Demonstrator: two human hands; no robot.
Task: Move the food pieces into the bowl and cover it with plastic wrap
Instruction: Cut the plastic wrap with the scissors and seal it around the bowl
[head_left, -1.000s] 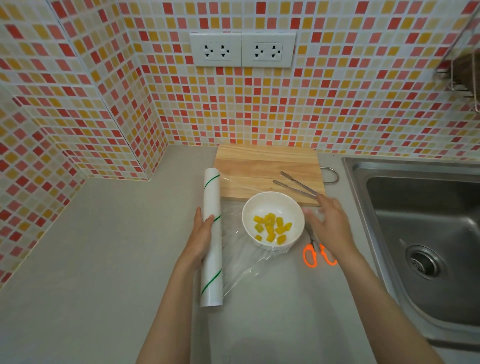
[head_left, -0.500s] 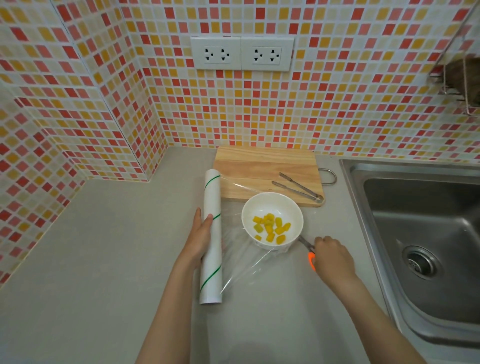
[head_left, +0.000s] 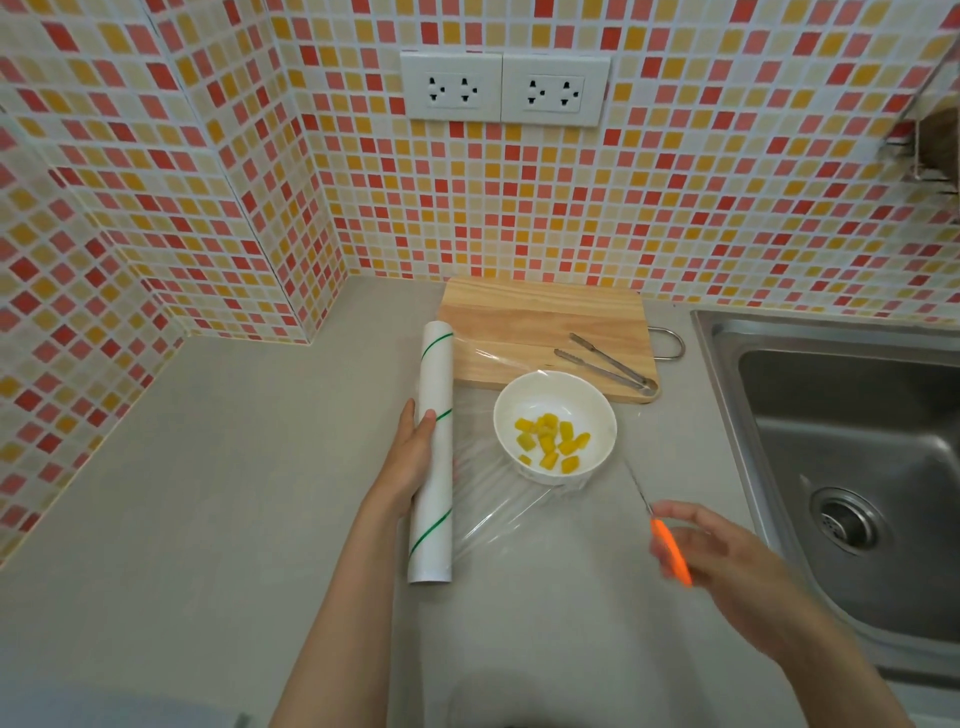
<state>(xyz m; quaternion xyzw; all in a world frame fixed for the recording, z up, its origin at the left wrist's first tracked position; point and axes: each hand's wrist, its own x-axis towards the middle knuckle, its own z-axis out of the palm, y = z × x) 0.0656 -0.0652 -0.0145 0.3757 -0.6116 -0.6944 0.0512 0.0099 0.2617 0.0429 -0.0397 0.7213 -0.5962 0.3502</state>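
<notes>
A white bowl (head_left: 555, 425) holds several yellow food pieces (head_left: 551, 442) and stands on the grey counter (head_left: 218, 509). A clear sheet of plastic wrap (head_left: 498, 512) runs from the white roll (head_left: 432, 451) across the bowl. My left hand (head_left: 411, 462) lies flat against the roll's left side, pressing it down. My right hand (head_left: 727, 558), blurred, holds orange-handled scissors (head_left: 670, 551) to the right of the bowl, their blades pointing towards it.
A wooden cutting board (head_left: 540, 327) lies behind the bowl with metal tongs (head_left: 608, 364) on it. A steel sink (head_left: 852, 467) fills the right side. Tiled walls with two sockets (head_left: 504, 89) close off the back and left.
My right hand left the wrap's right edge, took hold of the orange scissors lying on the counter, and lifted them towards me. The left hand stayed on the roll.
</notes>
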